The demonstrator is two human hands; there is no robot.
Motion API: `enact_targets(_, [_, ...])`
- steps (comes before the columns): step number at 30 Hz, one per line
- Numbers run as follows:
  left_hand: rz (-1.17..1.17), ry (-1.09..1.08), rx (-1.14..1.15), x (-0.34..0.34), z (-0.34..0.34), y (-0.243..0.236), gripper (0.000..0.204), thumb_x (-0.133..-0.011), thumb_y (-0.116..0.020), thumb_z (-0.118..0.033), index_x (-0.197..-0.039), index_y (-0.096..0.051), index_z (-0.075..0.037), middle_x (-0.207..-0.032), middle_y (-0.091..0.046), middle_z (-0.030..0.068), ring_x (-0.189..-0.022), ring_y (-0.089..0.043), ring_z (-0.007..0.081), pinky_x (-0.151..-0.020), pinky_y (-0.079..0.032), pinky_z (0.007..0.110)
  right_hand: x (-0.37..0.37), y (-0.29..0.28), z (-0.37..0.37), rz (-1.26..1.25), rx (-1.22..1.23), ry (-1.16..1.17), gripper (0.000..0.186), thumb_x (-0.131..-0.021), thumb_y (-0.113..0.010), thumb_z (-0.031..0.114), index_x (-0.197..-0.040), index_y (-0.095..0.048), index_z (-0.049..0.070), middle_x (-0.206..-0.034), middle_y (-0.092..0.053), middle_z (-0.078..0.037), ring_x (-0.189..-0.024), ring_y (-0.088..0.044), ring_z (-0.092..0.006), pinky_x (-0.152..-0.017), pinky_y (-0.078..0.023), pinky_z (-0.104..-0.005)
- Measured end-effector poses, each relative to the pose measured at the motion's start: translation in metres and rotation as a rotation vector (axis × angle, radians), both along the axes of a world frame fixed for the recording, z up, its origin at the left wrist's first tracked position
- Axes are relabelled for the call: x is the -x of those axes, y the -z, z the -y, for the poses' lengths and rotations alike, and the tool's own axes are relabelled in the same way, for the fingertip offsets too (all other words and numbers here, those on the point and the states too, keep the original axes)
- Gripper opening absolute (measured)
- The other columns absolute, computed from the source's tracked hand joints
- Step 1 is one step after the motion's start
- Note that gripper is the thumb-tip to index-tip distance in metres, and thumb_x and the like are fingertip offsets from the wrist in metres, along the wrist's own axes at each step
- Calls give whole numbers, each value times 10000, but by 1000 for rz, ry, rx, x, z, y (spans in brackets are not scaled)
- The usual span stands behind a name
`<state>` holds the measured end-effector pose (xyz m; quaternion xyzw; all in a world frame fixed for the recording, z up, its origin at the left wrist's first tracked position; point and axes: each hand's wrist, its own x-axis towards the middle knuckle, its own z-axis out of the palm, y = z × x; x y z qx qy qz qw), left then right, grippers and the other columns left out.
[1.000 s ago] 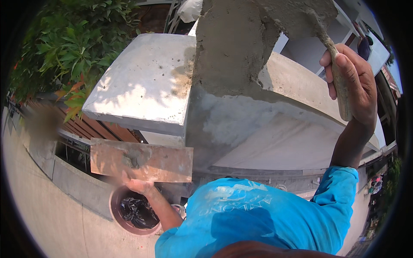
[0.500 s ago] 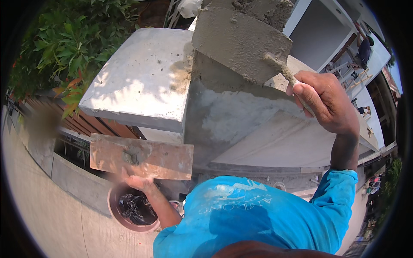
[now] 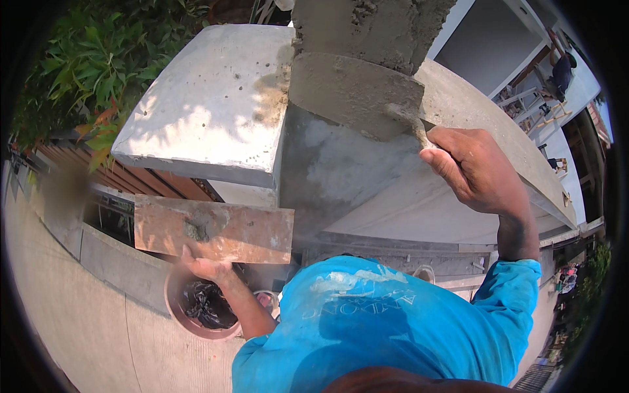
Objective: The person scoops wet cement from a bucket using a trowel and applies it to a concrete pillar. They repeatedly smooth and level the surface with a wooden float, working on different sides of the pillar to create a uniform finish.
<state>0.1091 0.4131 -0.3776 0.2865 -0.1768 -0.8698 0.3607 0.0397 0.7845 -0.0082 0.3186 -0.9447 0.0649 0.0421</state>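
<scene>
My right hand (image 3: 475,167) is closed round the mortar-crusted handle of a plastering trowel (image 3: 357,92). The trowel's wide blade is coated in grey mortar and lies against, or very close to, the lower part of a fresh mortar coat (image 3: 367,33) on the wall. My left hand (image 3: 206,267) grips the near edge of a flat, reddish-brown mortar board (image 3: 255,232), partly from beneath, so some fingers are hidden. A small dab of wet mortar (image 3: 195,229) sits on the board, near my left thumb.
A pale concrete slab (image 3: 203,111) juts out left of the trowel, with leafy plants (image 3: 98,65) beyond it. Below the board stands a round tub (image 3: 175,298) with black plastic inside. At the far right a person (image 3: 561,75) is near a wooden frame.
My right hand and the trowel have moved down and slightly left, and more of the mortar coat shows above the blade. The board in my left hand is slightly higher.
</scene>
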Motion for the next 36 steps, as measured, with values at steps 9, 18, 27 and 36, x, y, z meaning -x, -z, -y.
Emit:
enact_targets(9, [144,-150,255,1,-2,19,553,-904,-577,-378,-1363,-506,-78,-1323,-542,92,-1237,-525,304,-1044,-436,503,-9,5,4,-97,-61,32,276,-959,-668,263,-874,-609,7,-739,-576,-167,-633,-573,-359,-574,-439,-438])
enact_targets(18, [59,-97,329,4,3,38,757,-898,-582,-520,-1388,-471,47,-1389,-497,172,-1289,-480,294,-1128,-374,466,-4,-48,6,-462,-14,-70,279,-971,-652,239,-920,-653,-35,-691,-573,-147,-588,-568,-274,-548,-418,-384])
enact_targets(27, [118,-125,340,4,4,39,473,-968,-509,-368,-1327,-522,-60,-1289,-561,72,-1203,-553,258,-1024,-458,442,7,-88,-8,-345,14,-33,443,-1047,-521,396,-891,-659,5,-676,-574,-80,-573,-556,-170,-528,-425,-312])
enact_targets(36, [41,-183,623,-1,0,67,538,-958,-540,-370,-1371,-480,-30,-1324,-516,102,-1244,-523,270,-1054,-447,437,-39,-195,-20,-949,-319,135,432,-1049,-492,446,-1195,-648,71,-957,-615,-102,-823,-616,-187,-737,-488,-349])
